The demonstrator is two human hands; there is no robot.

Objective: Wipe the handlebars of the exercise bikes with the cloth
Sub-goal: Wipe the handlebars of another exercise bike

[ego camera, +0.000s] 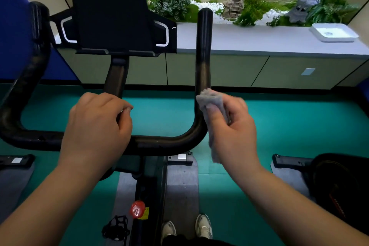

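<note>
A black U-shaped handlebar (171,142) of an exercise bike fills the middle of the view, with a dark console (111,16) on a stem above it. My left hand (97,126) grips the handlebar's cross section near the stem. My right hand (233,126) holds a grey cloth (211,102) pinched between thumb and fingers. The cloth presses against the outer side of the right upright bar (203,50), just above its bend. Part of the cloth hangs down below my hand.
A second bike's dark body (337,181) stands at the right, and another bike's base (16,161) at the left. Grey mats lie on the green floor. A cabinet counter (269,42) with a white tray (333,33) and plants runs behind. My shoes (187,227) are below.
</note>
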